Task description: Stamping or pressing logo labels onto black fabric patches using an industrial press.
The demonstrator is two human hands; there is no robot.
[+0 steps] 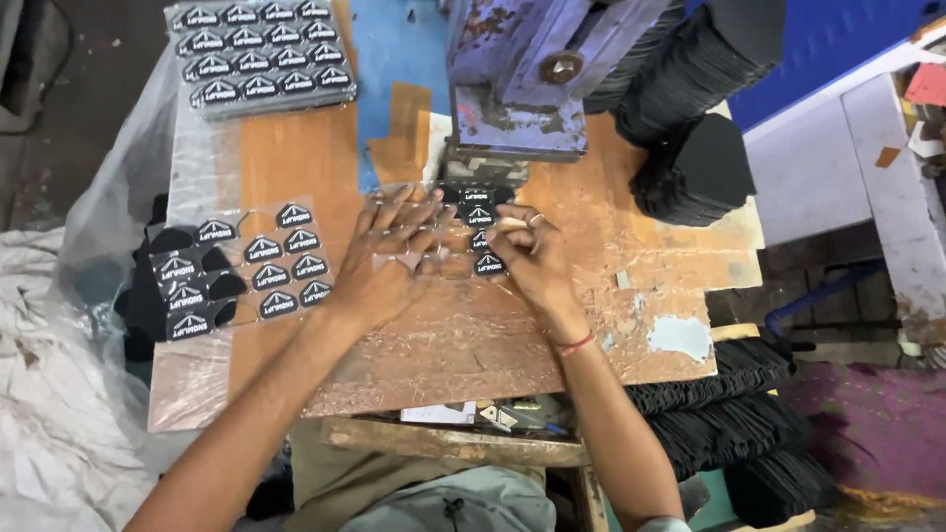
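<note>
Under the blue press (537, 89), at mid-bench (463, 345), a clear film strip (448, 258) of black patches (480, 215) is pressed flat by the left hand (379, 261), fingers spread, and pinched by the right hand (532, 258). Loose printed sheets (261, 54) lie well apart on the left.

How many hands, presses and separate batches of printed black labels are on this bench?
Bare hands: 2, left hand, right hand
Worn blue metal press: 1
Batches of black printed labels: 3, top-left batch, left batch, batch at the hands
Total: 6
</note>
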